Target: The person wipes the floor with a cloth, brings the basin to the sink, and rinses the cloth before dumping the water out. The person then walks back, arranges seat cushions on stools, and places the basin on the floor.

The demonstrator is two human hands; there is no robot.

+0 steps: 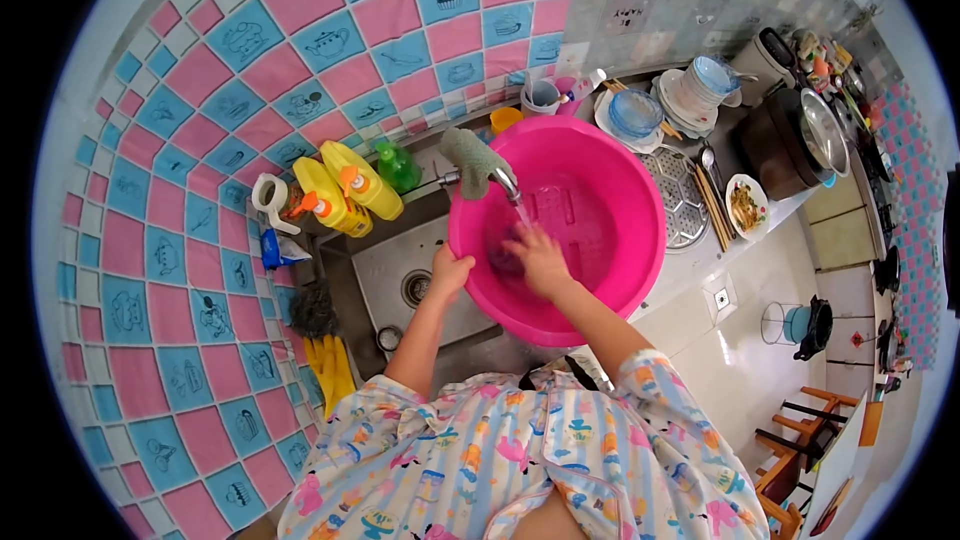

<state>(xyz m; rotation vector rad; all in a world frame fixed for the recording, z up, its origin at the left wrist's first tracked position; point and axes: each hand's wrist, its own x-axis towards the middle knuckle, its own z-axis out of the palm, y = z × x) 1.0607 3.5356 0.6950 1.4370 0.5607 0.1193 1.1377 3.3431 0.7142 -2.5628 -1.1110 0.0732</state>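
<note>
A large pink basin point(610, 285) sits tilted over the right part of the sink and the counter edge. My left hand point(452, 272) is closed on the basin's near left rim. Inside the basin, under the faucet point(507, 183), my right hand point(537, 258) has its fingers spread in the running water. A dark blurred patch lies beside those fingers, and I cannot make out what it is. Over the faucet's neck hangs a grey-green cloth point(474, 162).
Left of the basin are the steel sink point(375, 275), yellow bottles point(370, 180), a green bottle point(398, 167) and yellow gloves point(328, 370). Stacked bowls point(697, 90), chopsticks point(712, 205), a plate of food point(746, 207) and a dark pot point(775, 145) stand to the right.
</note>
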